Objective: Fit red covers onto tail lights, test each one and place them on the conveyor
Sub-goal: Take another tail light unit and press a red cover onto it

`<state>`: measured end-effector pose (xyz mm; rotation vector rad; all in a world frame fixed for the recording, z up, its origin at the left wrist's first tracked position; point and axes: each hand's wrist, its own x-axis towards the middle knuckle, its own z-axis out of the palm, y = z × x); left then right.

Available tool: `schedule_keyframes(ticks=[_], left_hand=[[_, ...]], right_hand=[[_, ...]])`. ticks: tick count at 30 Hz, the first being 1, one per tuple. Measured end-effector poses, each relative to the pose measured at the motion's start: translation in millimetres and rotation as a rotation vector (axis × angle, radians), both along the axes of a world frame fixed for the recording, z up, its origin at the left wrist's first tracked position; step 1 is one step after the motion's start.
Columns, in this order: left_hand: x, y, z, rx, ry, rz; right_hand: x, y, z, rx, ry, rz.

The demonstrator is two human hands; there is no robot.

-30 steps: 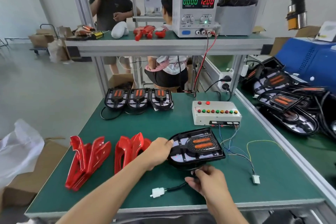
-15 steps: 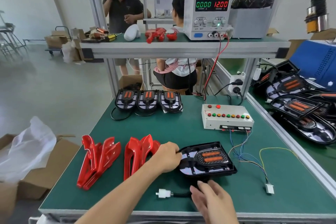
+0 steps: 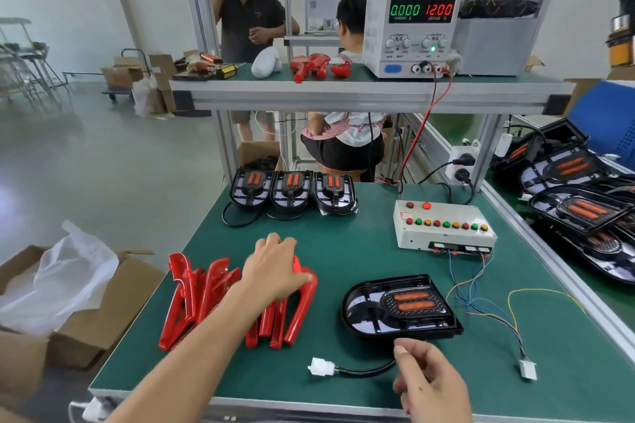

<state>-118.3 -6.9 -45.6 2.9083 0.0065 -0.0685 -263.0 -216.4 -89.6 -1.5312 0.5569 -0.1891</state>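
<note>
Head view, looking down on a green-topped workbench (image 3: 343, 257). The left hand (image 3: 275, 271) lies palm-down on top of a stack of red covers (image 3: 299, 306), fingers curled over the topmost one, thumb at its right edge. The right hand (image 3: 429, 381) hovers near the front edge with fingers loosely curled, holding nothing; its fingertips are just beside a black cable that ends in a white connector (image 3: 321, 367). Between the hands and slightly farther back, a black tail light (image 3: 398, 307) with two orange strips lies flat on the bench, no red cover on it. A second group of red covers (image 3: 192, 299) stands to the left, close to the bench's left edge. Open green surface spreads in the middle of the bench. At the back left, three more tail lights (image 3: 293, 191) sit in a row. At the right, a white test box (image 3: 443, 228) carries red, green and yellow buttons, with thin coloured wires trailing forward to a small white plug (image 3: 527, 369). Off the left side, an open cardboard box (image 3: 103, 316) holds a clear plastic bag. On the right, a conveyor (image 3: 508, 216) carries several tail lights. On the upper shelf, a power supply (image 3: 410, 31) reads 0.000 and 12.00. Paper signs above carry Chinese characters.
</note>
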Motion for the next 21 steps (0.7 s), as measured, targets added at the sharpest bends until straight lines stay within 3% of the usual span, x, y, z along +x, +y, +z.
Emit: schedule_keyframes(ticks=[5, 10, 15, 21], left_hand=[[6.3, 7.0, -13.5, 0.123, 0.071, -0.107], [2.8, 9.5, -9.5, -0.007, -0.077, -0.085], [-7.2, 5.2, 32.8, -0.255, -0.348, -0.117], [-31.1, -36.3, 58.6, -0.708, -0.570, -0.199]], right_hand=[[-2.2, 3.4, -0.3, -0.043, -0.001, 0.077], [-5.1, 0.9, -2.1, -0.093, 0.008, 0.098], [1.0, -3.4, 10.1, -0.069, -0.078, 0.190], [26.7, -13.5, 45.8, -0.248, -0.246, 0.293]])
